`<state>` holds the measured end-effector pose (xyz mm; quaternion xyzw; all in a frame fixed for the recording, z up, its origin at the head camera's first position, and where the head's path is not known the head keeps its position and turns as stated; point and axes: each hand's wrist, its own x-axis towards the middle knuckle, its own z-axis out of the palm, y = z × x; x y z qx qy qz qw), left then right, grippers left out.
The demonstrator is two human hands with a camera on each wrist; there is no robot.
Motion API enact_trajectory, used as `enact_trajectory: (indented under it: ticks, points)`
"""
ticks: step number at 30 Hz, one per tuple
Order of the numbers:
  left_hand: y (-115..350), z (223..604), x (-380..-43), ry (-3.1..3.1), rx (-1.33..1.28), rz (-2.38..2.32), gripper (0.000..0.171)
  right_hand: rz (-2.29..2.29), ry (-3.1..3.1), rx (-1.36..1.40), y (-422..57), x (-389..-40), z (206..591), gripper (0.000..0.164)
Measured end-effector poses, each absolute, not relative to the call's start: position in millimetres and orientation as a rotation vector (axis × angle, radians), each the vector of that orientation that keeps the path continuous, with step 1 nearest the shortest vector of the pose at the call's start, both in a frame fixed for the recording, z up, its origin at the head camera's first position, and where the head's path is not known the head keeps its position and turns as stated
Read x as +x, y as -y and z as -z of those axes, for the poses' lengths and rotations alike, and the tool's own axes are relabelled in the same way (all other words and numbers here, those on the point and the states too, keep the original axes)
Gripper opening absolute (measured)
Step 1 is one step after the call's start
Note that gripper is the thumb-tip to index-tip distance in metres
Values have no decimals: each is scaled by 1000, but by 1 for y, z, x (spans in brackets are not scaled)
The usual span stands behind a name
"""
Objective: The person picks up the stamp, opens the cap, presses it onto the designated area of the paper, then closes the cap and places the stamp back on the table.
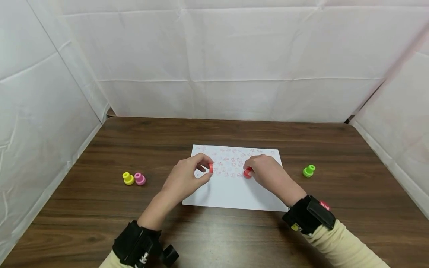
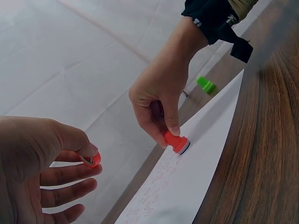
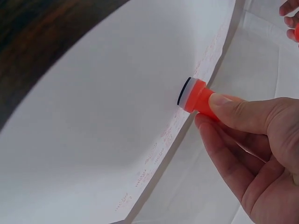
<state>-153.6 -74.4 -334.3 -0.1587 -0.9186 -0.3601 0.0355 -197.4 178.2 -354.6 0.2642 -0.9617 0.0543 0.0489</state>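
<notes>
My right hand pinches a red self-inking stamp by its handle, with thumb and fingers around it. The stamp's dark-edged face points down, close over a white sheet of paper. Rows of small red stamped prints cover the far half of this sheet. Between thumb and index finger, my left hand holds a small red cap above the sheet's left part. The cap's hollow side shows in the left wrist view, where the other fingers of that hand are spread loosely.
On the left of the brown wooden table a yellow stamp and a pink stamp stand side by side. A green stamp stands right of the paper. White cloth walls rise behind and at both sides.
</notes>
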Motion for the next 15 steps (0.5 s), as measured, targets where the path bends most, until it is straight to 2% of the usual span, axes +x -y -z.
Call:
enact_trajectory:
  ticks: [15]
  points:
    - [70, 333, -152, 2810, -503, 1102, 23, -116, 2978, 786, -174, -198, 349, 17]
